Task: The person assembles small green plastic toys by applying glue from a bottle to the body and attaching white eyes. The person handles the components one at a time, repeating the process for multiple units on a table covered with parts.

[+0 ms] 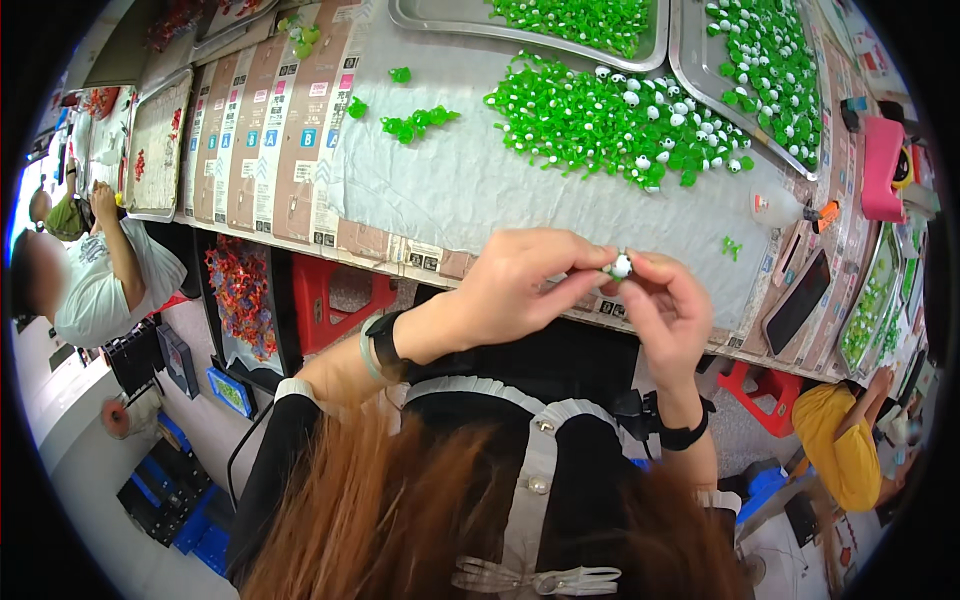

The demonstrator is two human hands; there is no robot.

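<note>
a small round white piece [621,266] with a dark spot and a bit of green under it, pinched between the fingertips of both hands, above the table's near edge.

Table [440,190], green pieces [600,125], trays [690,50]

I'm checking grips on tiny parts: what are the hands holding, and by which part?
Both hands, left hand and right hand, pinch one small white bead between their fingertips, at its sides; finer detail cannot be told.

green pile [610,125] on grey cloth [450,190] | metal trays [690,50] | pink tool [882,170] | phone [797,300]
</note>
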